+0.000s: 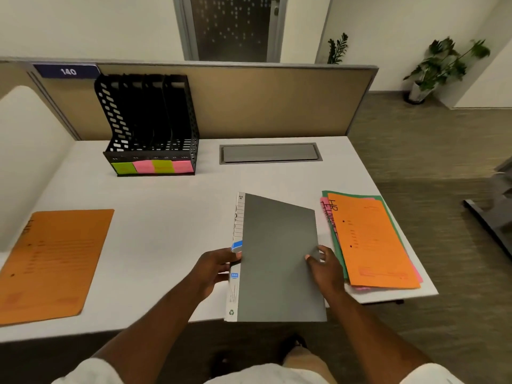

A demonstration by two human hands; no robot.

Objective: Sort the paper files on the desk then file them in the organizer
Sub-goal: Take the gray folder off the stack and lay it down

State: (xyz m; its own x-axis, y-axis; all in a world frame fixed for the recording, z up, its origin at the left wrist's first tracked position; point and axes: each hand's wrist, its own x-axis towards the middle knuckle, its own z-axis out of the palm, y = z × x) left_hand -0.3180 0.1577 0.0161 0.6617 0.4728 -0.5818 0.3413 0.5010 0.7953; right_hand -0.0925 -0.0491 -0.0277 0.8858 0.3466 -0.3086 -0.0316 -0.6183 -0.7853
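Grey folder (277, 256) held w/ both hands above front edge of white desk (171, 217), white spine strip to left. Left hand (214, 268) clamped on spine side, thumb on cover; right hand (327, 268) gripped on right edge. Stack of orange, pink, green files (374, 239) lying just right of folder, "HR" written on top sheet. Single orange file (52, 264) flat at desk's left. Black organizer (149, 126) at back-left, slots tagged w/ green & pink notes (152, 166).
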